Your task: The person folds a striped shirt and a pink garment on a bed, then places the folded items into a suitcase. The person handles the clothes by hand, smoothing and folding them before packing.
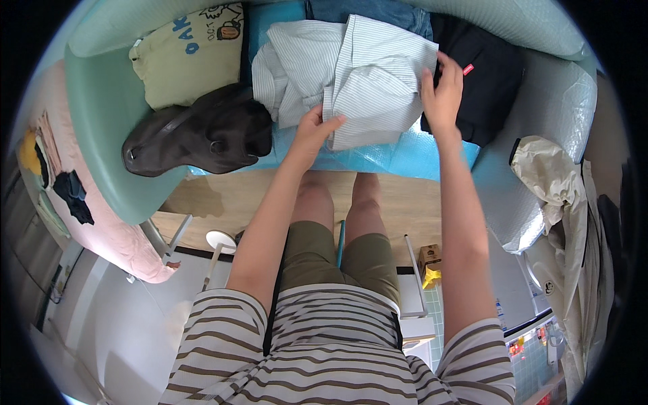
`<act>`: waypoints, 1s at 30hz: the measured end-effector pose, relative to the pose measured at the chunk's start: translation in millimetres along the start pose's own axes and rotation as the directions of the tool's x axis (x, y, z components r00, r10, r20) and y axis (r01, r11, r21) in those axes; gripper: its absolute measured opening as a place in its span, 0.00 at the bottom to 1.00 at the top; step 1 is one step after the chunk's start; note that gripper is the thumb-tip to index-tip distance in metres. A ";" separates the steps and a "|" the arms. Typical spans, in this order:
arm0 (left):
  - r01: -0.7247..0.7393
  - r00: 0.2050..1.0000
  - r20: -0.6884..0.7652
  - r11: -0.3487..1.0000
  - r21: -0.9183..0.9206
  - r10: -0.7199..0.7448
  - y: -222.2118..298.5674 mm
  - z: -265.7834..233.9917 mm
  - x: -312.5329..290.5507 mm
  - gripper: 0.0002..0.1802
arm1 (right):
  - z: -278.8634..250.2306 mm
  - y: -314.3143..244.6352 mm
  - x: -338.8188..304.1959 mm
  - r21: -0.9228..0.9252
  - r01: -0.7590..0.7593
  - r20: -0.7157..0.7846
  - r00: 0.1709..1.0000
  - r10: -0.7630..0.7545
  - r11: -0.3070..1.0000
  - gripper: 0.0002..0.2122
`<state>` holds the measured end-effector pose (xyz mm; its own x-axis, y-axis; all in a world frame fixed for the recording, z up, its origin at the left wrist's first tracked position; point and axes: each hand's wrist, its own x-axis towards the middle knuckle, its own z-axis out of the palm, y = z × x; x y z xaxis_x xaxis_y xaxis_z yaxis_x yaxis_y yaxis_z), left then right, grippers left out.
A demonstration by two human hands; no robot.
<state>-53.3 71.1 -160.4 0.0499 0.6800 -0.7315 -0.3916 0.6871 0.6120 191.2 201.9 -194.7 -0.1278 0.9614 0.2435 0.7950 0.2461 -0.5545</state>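
Note:
A white shirt with thin grey stripes (381,74) lies partly folded on the couch, its left part loose and crumpled. My left hand (312,136) grips the near left edge of the folded part, thumb on top and fingers partly hidden behind the cloth. At the right edge, my right hand (444,94) holds the shirt, its thumb on the fabric and its fingers curved along the corner. Just left of the shirt sits a dark brown bag (202,131). Black folded clothing (489,81) with a small red tag lies beside my right hand.
A cream printed T-shirt (192,57) lies behind the bag. Folded jeans (385,9) are at the back. Shiny blue sheeting (378,160) covers the pale green couch (108,121). A beige cloth bag (547,172) hangs at right; pink bedding (101,233) is at left.

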 end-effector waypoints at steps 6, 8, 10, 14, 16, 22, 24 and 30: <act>-0.203 0.933 -0.336 0.579 -0.790 -0.131 -105.5 14.3 -16.7 0.31 | 10.5 12.0 72.0 0.093 -0.008 0.499 0.866 -0.040 0.996 0.22; -0.249 0.913 -0.406 0.763 -0.596 -0.019 -125.2 46.8 -20.4 0.31 | 15.4 17.5 86.7 0.022 0.121 0.583 0.805 -0.111 0.992 0.25; -0.286 0.912 -0.394 0.864 -0.414 0.112 -128.1 72.9 -12.0 0.31 | 18.7 19.8 89.9 -0.009 0.267 0.530 0.818 -0.221 0.964 0.27; -0.229 0.924 -0.378 0.880 -0.416 0.062 -98.7 95.3 5.8 0.31 | 16.6 23.7 95.6 0.052 0.119 0.655 0.745 -0.123 0.992 0.29; -0.176 0.917 -0.399 0.896 -0.408 -0.001 -90.1 99.2 6.6 0.31 | 11.6 19.3 102.1 -0.002 0.056 0.757 0.652 -0.035 0.998 0.28; -0.166 0.955 -0.274 0.970 -0.180 0.113 -95.6 104.9 -14.8 0.30 | 3.9 25.1 113.9 0.142 -0.120 0.816 0.576 -0.047 0.983 0.23; -0.163 0.967 -0.235 0.944 -0.288 0.095 -95.0 107.9 -18.7 0.30 | 6.2 26.9 115.6 0.122 -0.219 0.876 0.483 -0.001 0.968 0.21; -0.039 0.987 -0.158 0.978 -0.204 0.007 -108.9 117.9 -6.5 0.31 | 4.9 33.1 110.7 0.245 -0.164 0.882 0.446 -0.150 0.955 0.14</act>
<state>97.3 22.1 -186.8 -0.0981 0.6356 -0.7658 -0.5725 0.5934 0.5658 200.5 317.1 -190.0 -0.6996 0.4999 -0.5105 0.6350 0.1075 -0.7650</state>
